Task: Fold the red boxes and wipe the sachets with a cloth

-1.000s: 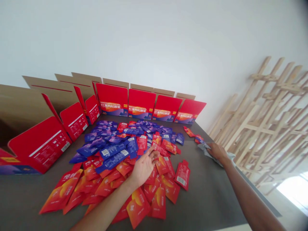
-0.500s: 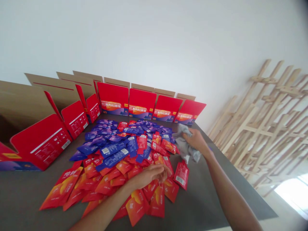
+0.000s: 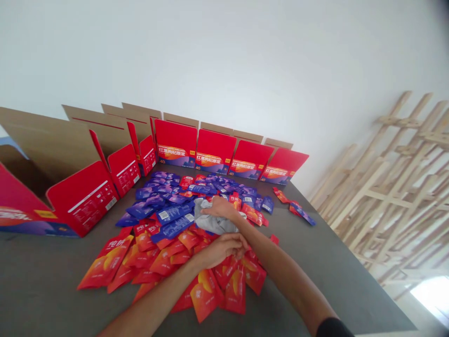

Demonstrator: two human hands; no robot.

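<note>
A crumpled grey cloth (image 3: 206, 224) lies over the middle of a heap of flat pouches. My right hand (image 3: 222, 208) grips the cloth from above, fingers closed in its folds. Just in front of it, my left hand (image 3: 222, 248) hovers low over the red pouches (image 3: 164, 260), fingers loosely bent and apart, with nothing visible in them. My right forearm crosses close to the left fingertips. Blue-purple pouches (image 3: 171, 229) lie mostly toward the back of the heap, with some red ones among them. The cloth and both hands hide part of the heap.
Red open-topped cartons (image 3: 177, 142) line the back of the dark table (image 3: 308, 262), and more cartons (image 3: 84, 196) stand along the left. Several loose pouches (image 3: 301, 213) lie near the right edge. Wooden easel-like frames (image 3: 389, 196) lean against the wall at right.
My right hand has brought the cloth leftward from the heap's right edge onto its middle. Loose pouches at the right now show. My left hand has barely moved; the view has shifted slightly.
</note>
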